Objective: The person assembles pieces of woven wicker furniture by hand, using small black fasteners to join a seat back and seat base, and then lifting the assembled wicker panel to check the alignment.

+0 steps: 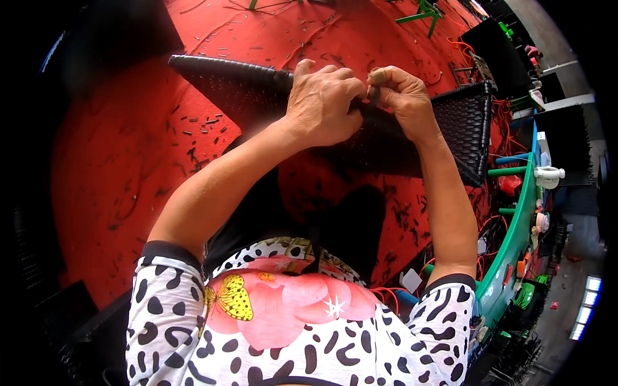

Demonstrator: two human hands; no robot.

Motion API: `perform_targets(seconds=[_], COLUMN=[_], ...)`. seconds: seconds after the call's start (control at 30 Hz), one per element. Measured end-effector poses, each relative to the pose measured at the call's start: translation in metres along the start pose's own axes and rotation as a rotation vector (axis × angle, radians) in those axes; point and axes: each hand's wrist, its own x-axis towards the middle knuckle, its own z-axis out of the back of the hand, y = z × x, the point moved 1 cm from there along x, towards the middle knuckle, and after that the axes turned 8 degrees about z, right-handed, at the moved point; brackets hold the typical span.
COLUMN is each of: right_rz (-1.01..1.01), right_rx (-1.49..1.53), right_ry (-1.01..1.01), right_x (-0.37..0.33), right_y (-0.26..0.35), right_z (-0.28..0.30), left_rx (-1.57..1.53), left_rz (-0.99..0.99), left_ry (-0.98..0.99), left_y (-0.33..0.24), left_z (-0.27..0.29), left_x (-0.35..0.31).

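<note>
Though forearms (225, 183) apart, hands (325, 106) (407, 106) adjacent

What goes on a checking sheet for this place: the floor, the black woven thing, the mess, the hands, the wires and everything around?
Surface: red floor, littered.
Job's things: black woven piece, in front of the person.
Clutter: dark scraps, scattered across the floor.
Hands: left hand curled at the piece, grip partly hidden; right hand beside it, seemingly pinching a dark strip.
Cables: red cords, loose at the right.
Surroundings: green table at the right, crowded with small things.
</note>
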Motion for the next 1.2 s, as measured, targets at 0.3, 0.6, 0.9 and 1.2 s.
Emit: perform_targets(seconds=[0.3, 0.6, 0.9, 1.2], right_rz=[0.003, 0.008, 0.069, 0.009], right_rx=[-0.1, -0.174, -0.501, -0.216], right_ry=[0.033, 0.02, 0.074, 0.146], right_x=[0.001, 0.002, 0.009, 0.007], right_y=[-0.003, -0.006, 0.013, 0.009], right_z=[-0.011, -0.007, -0.016, -0.006], left_rx=[-0.027, -0.044, 0.01, -0.126], left_rz=[-0.023, -0.052, -0.038, 0.029], left_ry=[-0.057, -0.053, -0.141, -0.103], left_y=[0.004, 0.004, 0.004, -0.003], left_z=[0.0, -0.002, 0.007, -0.001], left_x=[-0.006, 0.0, 0.002, 0.0])
